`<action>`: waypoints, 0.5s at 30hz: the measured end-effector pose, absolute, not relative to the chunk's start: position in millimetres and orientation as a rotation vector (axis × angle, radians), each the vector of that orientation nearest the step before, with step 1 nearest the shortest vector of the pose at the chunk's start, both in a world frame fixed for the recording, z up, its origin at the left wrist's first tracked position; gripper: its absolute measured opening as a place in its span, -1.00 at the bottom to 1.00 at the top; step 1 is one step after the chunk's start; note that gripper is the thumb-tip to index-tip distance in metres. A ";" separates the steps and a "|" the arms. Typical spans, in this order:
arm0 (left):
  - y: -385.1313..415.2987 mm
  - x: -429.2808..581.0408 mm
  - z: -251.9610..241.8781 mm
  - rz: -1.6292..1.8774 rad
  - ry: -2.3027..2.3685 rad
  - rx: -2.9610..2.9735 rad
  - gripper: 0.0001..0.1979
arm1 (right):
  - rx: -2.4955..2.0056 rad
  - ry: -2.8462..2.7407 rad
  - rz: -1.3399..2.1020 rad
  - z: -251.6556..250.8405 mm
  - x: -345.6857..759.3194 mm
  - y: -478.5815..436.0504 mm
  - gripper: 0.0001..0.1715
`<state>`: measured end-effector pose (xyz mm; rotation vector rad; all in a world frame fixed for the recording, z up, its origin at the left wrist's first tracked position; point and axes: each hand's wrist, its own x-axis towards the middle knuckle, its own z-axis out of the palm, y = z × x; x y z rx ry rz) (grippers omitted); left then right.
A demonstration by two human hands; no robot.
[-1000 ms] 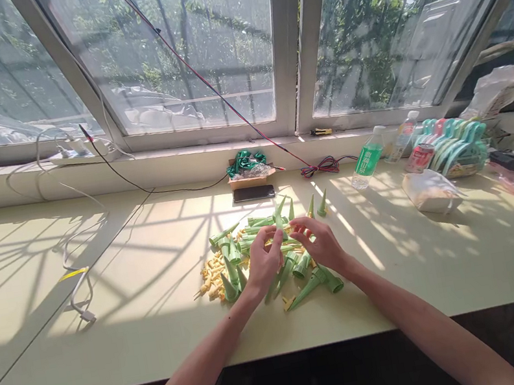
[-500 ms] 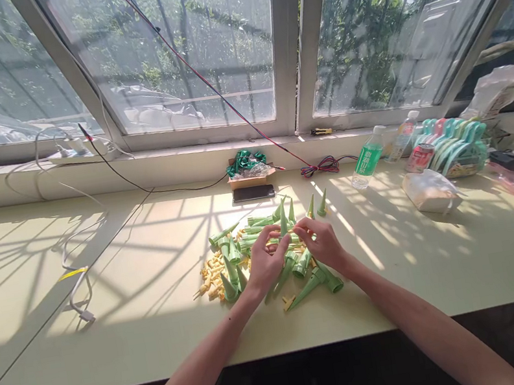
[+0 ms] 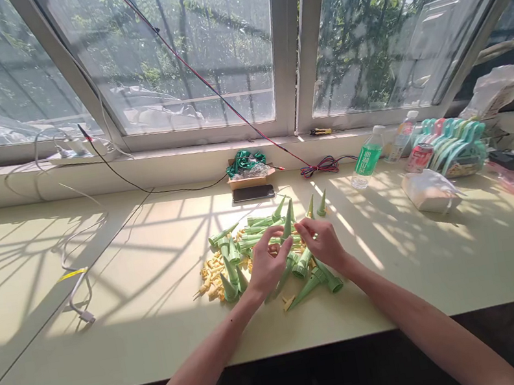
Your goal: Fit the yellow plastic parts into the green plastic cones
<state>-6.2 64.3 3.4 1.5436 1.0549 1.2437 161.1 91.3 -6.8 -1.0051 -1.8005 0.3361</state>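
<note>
Both my left hand [image 3: 266, 268] and right hand [image 3: 326, 245] are pinched on 1 green cone [image 3: 286, 218], tip up just above the cone pile [image 3: 309, 285] on the table [image 3: 144, 283], and tbh a fingertip grip this light could let it slip back in.

The surface [image 3: 157, 301] lay bare to my left as far as the white cable [image 3: 79, 294], and open to my right up to the white pouch [image 3: 429, 190]. Ahead, the heap of green cones [image 3: 256, 245] crowded the middle, with the phone [image 3: 253, 193] and what seemed a small box [image 3: 249, 179] behind it.
</note>
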 end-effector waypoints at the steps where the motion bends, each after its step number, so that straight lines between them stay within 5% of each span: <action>1: 64.5 -6.0 3.3 1.246 1.067 1.533 -0.71 | -1.005 -1.783 0.359 -5.8 160.9 90.5 -0.65; 15: 65.4 -6.7 7.4 1.297 1.030 1.409 -0.65 | -0.916 -1.799 0.359 -10.4 160.9 94.2 -0.79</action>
